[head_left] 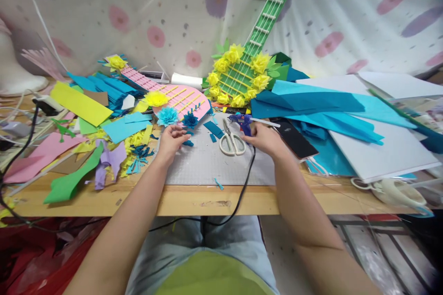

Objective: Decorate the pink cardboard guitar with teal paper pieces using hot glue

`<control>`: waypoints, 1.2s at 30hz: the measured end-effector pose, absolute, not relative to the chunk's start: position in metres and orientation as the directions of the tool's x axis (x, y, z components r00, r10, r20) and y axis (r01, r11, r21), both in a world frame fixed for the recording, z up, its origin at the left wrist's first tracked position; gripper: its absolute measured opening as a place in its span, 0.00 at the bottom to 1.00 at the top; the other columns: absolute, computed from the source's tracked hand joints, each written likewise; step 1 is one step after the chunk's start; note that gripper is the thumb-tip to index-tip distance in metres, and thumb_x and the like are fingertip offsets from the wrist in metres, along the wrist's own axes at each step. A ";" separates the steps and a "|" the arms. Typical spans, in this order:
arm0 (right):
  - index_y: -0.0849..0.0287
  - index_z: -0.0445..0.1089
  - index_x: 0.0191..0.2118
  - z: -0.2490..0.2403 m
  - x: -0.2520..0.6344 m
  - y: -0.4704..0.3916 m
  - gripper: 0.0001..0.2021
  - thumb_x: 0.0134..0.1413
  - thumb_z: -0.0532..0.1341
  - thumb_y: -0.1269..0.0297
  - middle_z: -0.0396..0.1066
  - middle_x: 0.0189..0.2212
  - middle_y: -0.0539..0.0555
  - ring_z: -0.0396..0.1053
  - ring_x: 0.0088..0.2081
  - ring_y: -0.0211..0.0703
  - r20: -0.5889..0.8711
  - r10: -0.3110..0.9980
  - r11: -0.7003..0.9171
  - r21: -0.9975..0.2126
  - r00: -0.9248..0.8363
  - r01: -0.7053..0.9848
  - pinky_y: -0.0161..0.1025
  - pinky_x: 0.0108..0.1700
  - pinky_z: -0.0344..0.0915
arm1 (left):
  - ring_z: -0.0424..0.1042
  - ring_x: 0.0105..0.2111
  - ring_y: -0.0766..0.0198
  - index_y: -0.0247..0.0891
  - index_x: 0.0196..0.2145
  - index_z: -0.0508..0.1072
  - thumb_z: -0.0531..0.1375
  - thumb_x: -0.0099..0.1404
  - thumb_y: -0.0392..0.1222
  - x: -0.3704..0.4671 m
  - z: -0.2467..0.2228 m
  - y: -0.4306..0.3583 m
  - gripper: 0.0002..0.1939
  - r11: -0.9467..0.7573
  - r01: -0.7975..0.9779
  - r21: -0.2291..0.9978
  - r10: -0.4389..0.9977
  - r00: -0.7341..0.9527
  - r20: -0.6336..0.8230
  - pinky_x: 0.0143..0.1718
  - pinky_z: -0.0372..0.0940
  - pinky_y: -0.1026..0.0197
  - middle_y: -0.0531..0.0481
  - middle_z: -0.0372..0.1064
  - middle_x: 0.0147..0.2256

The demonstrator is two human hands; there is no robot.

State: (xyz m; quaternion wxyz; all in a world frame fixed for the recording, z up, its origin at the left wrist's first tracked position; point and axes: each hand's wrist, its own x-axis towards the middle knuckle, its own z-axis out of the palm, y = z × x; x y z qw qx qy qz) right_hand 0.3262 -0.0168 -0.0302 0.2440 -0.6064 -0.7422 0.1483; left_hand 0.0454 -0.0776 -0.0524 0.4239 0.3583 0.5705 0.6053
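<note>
My right hand (263, 139) grips the handle of a blue hot glue gun (241, 121), with a white glue stick (266, 122) out of its back. Beside it, white-handled scissors (231, 144) lie on a grey cutting mat (200, 168), blades slightly apart. My left hand (172, 142) is at the lower edge of a pink paper guitar (188, 97), fingers curled together; what they hold, if anything, is hidden. Close to those fingers are a light blue paper flower (168, 116), a dark blue paper flower (190, 120) and small dark blue scraps (188, 143).
Behind stands a green paper guitar (263, 32) ringed with yellow flowers. Blue crepe paper (311, 103), white boards (377, 152) and a phone (294, 137) lie on the right. Coloured scraps (114, 161) cover the left. The gun's black cord (246, 184) hangs over the table edge.
</note>
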 end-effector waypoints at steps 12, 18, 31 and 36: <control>0.56 0.61 0.33 -0.039 0.188 -0.021 0.13 0.40 0.64 0.70 0.70 0.31 0.48 0.69 0.34 0.36 0.081 0.851 0.163 -0.980 -0.519 0.114 0.37 0.38 0.66 | 0.62 0.19 0.73 0.38 0.32 0.61 0.66 0.36 0.39 0.050 -0.048 -0.081 0.24 0.012 -0.178 0.984 0.947 -0.315 -0.069 0.14 0.51 0.71 0.55 0.70 0.27; 0.56 0.60 0.35 -0.039 0.181 -0.019 0.16 0.37 0.59 0.78 0.70 0.31 0.48 0.70 0.34 0.37 0.127 0.819 0.197 -0.978 -0.560 0.066 0.38 0.40 0.66 | 0.63 0.18 0.73 0.37 0.32 0.62 0.65 0.38 0.40 0.050 -0.049 -0.080 0.22 0.015 -0.217 0.976 0.939 -0.333 -0.089 0.14 0.51 0.71 0.55 0.70 0.26; 0.56 0.59 0.34 -0.061 0.179 -0.025 0.13 0.41 0.63 0.64 0.68 0.26 0.45 0.71 0.30 0.37 0.045 0.900 0.036 -0.999 -0.434 -0.029 0.36 0.32 0.68 | 0.61 0.15 0.75 0.37 0.33 0.63 0.69 0.39 0.41 0.051 -0.051 -0.077 0.24 -0.064 -0.243 0.968 0.914 -0.404 -0.042 0.12 0.52 0.72 0.54 0.72 0.26; 0.56 0.59 0.32 -0.069 0.182 -0.024 0.12 0.40 0.62 0.68 0.67 0.24 0.45 0.70 0.28 0.37 0.091 0.930 0.088 -0.996 -0.356 -0.022 0.36 0.32 0.67 | 0.65 0.18 0.73 0.36 0.36 0.65 0.69 0.41 0.44 0.053 -0.053 -0.077 0.25 -0.053 -0.194 0.980 0.928 -0.371 -0.024 0.13 0.57 0.71 0.52 0.72 0.31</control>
